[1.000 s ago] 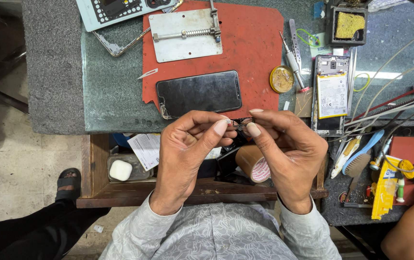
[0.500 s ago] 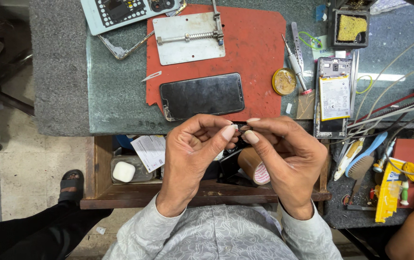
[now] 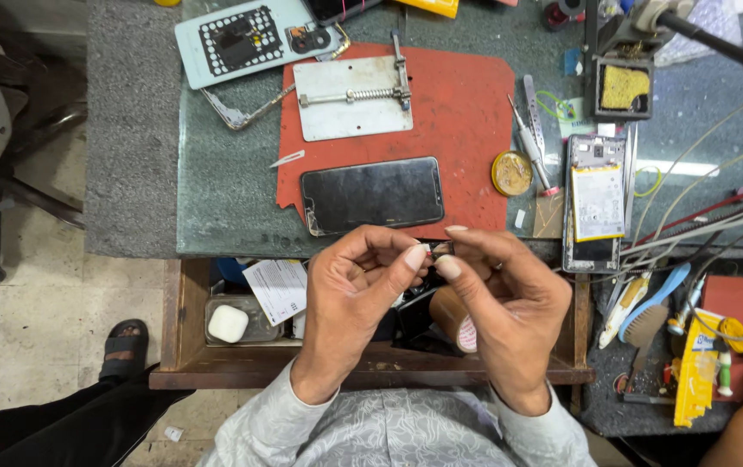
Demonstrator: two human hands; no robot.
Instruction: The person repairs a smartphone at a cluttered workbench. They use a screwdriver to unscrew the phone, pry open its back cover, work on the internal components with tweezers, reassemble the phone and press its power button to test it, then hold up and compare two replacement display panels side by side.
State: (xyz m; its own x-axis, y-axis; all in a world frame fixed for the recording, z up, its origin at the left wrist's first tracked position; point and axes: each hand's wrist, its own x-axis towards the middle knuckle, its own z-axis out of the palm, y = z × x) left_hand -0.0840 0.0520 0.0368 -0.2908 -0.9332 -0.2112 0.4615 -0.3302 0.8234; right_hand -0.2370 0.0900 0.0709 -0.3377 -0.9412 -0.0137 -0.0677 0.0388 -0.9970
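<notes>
- both hands are up in the lower middle of the frame, over an open wooden drawer, fingertips meeting.
- the left hand has thumb and forefinger drawn narrow, pinching one side of a tiny dark part; the other fingers curl in.
- the right hand pinches the same tiny dark part from the other side, thumb tip just beside the left thumb tip.
- what the part is, i cannot tell; it is too small and mostly covered by fingertips.
- just above the hands, a black smartphone with a cracked corner lies flat on a torn red rubber work mat.
- higher on the mat sits a grey metal clamp plate with a spring.
- right of centre, an opened phone showing a pale battery lies on the green stone bench.
- a small round brass-coloured tin sits between the mat and the opened phone.
- under the right hand, a brown tape roll rests in the drawer; a white rounded case lies at the drawer's left.
</notes>
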